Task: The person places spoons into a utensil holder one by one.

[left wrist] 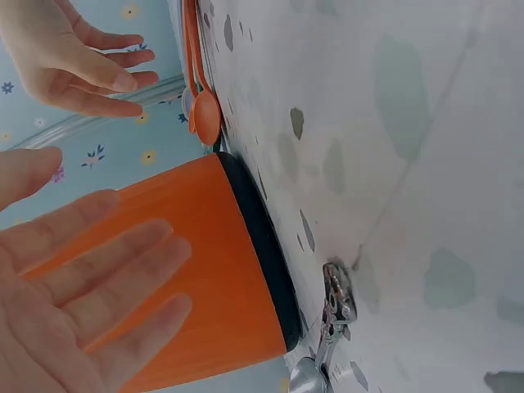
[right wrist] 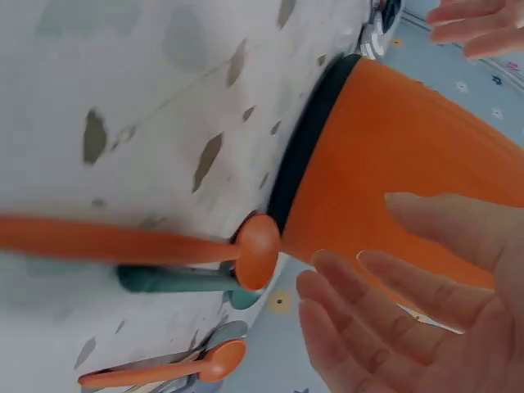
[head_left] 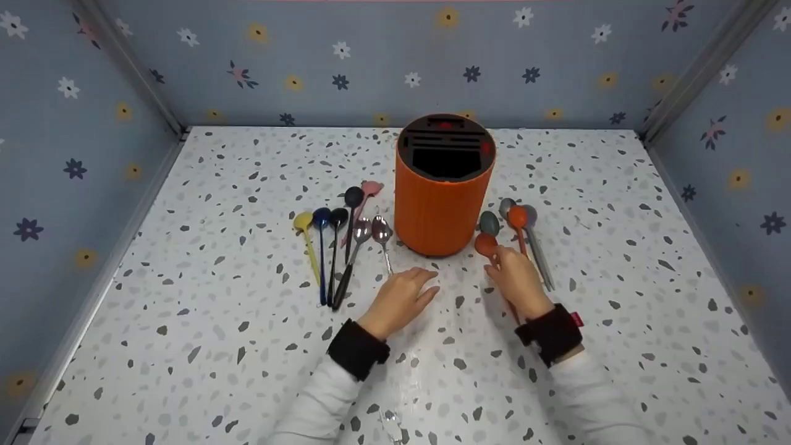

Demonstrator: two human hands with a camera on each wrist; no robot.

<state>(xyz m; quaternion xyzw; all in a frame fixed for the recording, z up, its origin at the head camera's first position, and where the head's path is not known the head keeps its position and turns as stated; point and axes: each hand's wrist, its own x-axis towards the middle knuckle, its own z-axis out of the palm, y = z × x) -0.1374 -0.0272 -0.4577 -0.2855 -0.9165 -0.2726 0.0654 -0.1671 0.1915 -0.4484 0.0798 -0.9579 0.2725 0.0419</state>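
Observation:
My left hand [head_left: 401, 300] hovers over the table with its fingers extended and nothing in them. Closest to it lies a silver spoon [head_left: 382, 230] with an ornate handle, partly covered by the hand in the head view. On the other side, my right hand [right wrist: 426, 319] holds nothing, its fingers loosely spread beside an orange-red spoon [right wrist: 258, 250]. A dark green spoon [head_left: 489, 222] lies partly beneath that spoon. Between and beyond both hands stands an upright orange cylindrical utensil holder [head_left: 440, 213] with a black slotted top.
Left of the holder lie several spoons, including yellow [head_left: 303, 220], blue [head_left: 321, 216], black [head_left: 354, 196] and pink [head_left: 371, 188] ones. To its right rest another orange spoon [head_left: 517, 216] and grey ones. Flower-patterned panels [head_left: 371, 62] enclose the speckled table [head_left: 216, 371].

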